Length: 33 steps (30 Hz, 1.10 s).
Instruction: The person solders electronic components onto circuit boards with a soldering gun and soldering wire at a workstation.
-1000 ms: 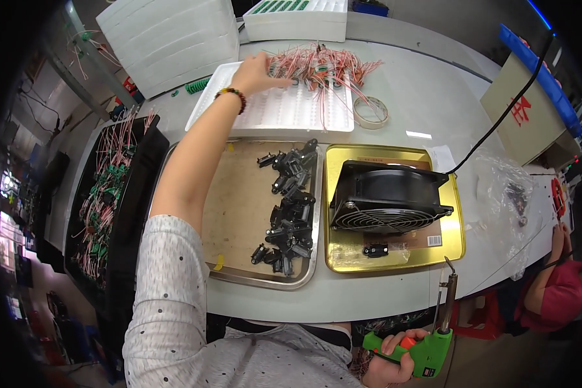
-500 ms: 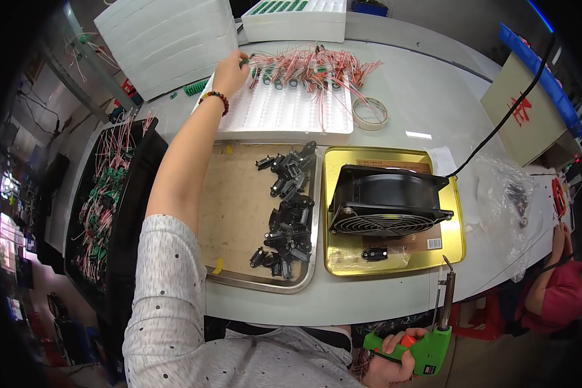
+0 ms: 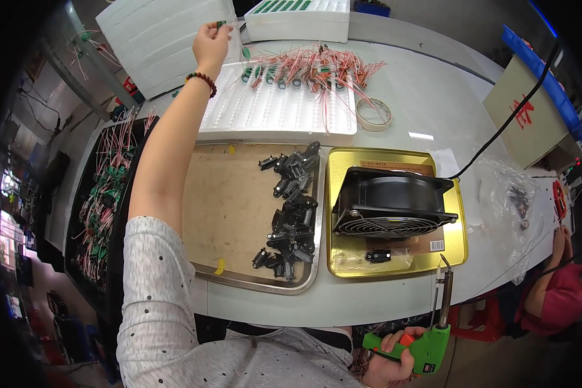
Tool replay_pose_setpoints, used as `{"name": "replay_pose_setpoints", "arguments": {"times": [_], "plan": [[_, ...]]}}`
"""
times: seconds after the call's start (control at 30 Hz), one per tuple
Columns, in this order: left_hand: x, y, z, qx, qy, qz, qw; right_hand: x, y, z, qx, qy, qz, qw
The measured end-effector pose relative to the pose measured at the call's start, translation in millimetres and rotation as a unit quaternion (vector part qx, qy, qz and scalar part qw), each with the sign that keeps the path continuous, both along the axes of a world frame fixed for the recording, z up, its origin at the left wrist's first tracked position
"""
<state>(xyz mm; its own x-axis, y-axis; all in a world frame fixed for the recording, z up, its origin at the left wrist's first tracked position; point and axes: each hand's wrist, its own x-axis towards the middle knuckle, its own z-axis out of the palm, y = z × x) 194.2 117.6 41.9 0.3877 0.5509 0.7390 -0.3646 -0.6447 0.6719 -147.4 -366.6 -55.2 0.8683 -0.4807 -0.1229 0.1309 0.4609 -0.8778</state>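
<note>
My left hand is raised above the far left end of the white foam tray, fingers pinched on a small green circuit board. Just right of that hand, another small green piece shows over the tray's edge; whether it is joined to the held one I cannot tell. My right hand wraps round the green soldering gun low at the right, its tip pointing up near the gold tin lid. Green boards with red and white wires lie across the tray's far side.
A metal tray holds several black plastic parts. On the gold lid stand a black fan and one black part. A black bin of wired boards is at left; a tape roll lies right of the foam. A person sits far right.
My left hand has lifted up and away from the foam tray, toward the white foam stack, with the small green board in its fingers. My right hand and the soldering gun stay put.
</note>
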Motion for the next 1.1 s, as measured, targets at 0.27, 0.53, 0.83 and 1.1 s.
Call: {"name": "replay_pose_setpoints", "arguments": {"times": [0.27, 0.53, 0.83, 1.1], "plan": [[-38, 26, 54, -0.062, -0.224, 0.011, 0.973, -8, -8, -13, 0.040, -0.057, 0.047, 0.996], [-76, 11, 15, -0.050, 0.271, -0.127, 0.953, -14, -10, -11, 0.047, -0.064, 0.079, 0.994], [-84, 12, 43, -0.083, 0.066, -0.157, 0.982, -25, -16, -16, 0.048, -0.102, 0.094, 0.989], [-99, 0, 15, -0.038, 0.257, -0.146, 0.955, -26, -12, -15, 0.059, -0.131, 0.133, 0.981]]}}
